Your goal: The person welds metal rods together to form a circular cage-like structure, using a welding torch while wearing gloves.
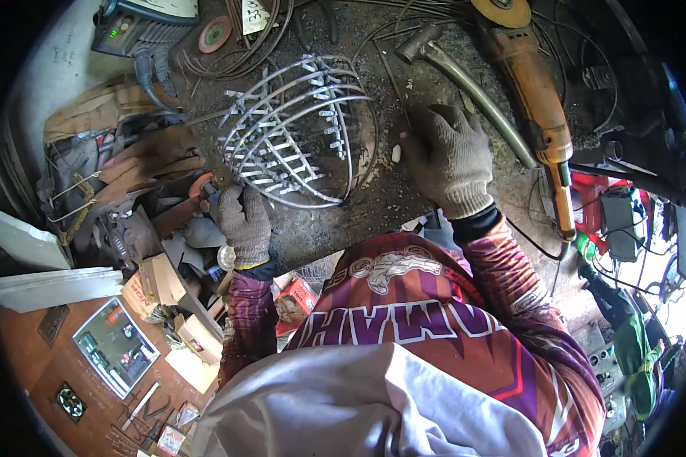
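A rounded cage of bent bare metal rods (282,141), with several short crosspieces in rows, rests on a dark workbench (312,242). My left hand (245,226), in a grey knit glove, is closed at the cage's near left rim, its fingertips against the rods. My right hand (451,161), gloved alike, is to the right of the cage with fingers curled down over the bench. What it grips is hidden beneath it; a thin rod (391,80) runs toward its fingers. Beside its thumb lies a small whitish piece (396,154).
A hammer (472,95) and an orange angle grinder (537,107) lie to the right. Behind the cage are coiled wire (240,65) and a round disc (214,34). A welding machine (141,34) stands at the far left, above piled gloves and scraps (141,164).
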A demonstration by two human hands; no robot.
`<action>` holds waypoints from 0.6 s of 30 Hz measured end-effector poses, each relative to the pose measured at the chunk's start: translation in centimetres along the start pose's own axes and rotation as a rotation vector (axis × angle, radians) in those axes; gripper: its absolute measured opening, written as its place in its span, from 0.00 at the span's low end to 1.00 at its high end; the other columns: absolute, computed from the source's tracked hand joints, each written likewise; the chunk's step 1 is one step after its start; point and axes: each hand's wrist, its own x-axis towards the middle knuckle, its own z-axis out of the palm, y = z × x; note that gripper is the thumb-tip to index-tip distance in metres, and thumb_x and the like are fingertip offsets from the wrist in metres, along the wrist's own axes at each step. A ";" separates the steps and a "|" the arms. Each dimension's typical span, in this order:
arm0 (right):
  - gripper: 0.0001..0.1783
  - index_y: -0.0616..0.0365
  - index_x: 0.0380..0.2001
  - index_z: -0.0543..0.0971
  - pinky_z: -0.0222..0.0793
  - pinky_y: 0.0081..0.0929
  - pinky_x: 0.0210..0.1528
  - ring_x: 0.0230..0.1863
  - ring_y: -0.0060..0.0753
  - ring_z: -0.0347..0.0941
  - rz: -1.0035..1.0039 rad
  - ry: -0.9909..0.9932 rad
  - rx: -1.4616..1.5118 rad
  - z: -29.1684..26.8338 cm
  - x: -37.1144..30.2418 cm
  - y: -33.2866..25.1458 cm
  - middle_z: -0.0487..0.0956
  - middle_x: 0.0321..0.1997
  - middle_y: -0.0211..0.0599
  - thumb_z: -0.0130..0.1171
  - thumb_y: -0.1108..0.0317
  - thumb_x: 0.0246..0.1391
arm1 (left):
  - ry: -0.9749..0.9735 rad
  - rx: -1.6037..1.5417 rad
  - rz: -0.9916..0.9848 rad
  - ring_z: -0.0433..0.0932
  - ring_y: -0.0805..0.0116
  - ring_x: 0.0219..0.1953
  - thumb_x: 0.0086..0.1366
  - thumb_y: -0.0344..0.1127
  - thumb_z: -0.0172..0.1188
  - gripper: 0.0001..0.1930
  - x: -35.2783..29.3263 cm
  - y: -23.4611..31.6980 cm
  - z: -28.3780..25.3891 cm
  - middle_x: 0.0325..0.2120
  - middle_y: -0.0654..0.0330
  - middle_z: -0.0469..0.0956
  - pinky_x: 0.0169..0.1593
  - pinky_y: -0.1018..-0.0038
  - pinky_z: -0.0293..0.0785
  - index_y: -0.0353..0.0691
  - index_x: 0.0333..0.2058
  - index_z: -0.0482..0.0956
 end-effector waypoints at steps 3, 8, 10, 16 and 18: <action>0.20 0.50 0.50 0.82 0.74 0.48 0.49 0.47 0.53 0.77 -0.015 0.001 0.009 0.0 0.1 0.3 0.82 0.45 0.40 0.65 0.61 0.53 | 0.012 0.038 0.045 0.81 0.55 0.47 0.67 0.34 0.63 0.13 0.1 -0.2 0.2 0.43 0.49 0.84 0.53 0.61 0.74 0.34 0.47 0.81; 0.18 0.50 0.48 0.83 0.74 0.49 0.50 0.47 0.53 0.78 0.005 0.002 0.026 0.0 0.1 0.2 0.82 0.46 0.40 0.66 0.60 0.54 | 0.015 0.099 0.063 0.81 0.54 0.48 0.66 0.33 0.63 0.13 -0.1 -0.7 0.3 0.43 0.50 0.83 0.54 0.62 0.74 0.35 0.47 0.81; 0.17 0.49 0.47 0.84 0.74 0.49 0.51 0.49 0.53 0.78 0.008 -0.005 0.023 -0.3 0.3 0.1 0.83 0.48 0.40 0.66 0.60 0.55 | 0.029 0.042 0.040 0.81 0.54 0.47 0.66 0.33 0.63 0.13 -0.1 -0.6 0.5 0.43 0.50 0.83 0.54 0.62 0.73 0.35 0.47 0.81; 0.19 0.53 0.47 0.82 0.75 0.49 0.52 0.51 0.56 0.76 0.015 -0.037 -0.062 -0.1 -0.1 -0.1 0.81 0.49 0.45 0.63 0.56 0.55 | 0.001 0.001 0.002 0.81 0.52 0.45 0.66 0.34 0.64 0.12 0.1 0.1 0.4 0.40 0.49 0.82 0.52 0.62 0.73 0.34 0.44 0.81; 0.19 0.52 0.46 0.82 0.75 0.49 0.53 0.51 0.56 0.76 0.044 -0.075 -0.064 -0.9 0.0 -0.7 0.81 0.49 0.45 0.63 0.55 0.55 | -0.016 0.031 -0.021 0.81 0.51 0.41 0.67 0.36 0.63 0.12 0.5 1.5 -0.1 0.36 0.47 0.82 0.49 0.61 0.74 0.33 0.42 0.80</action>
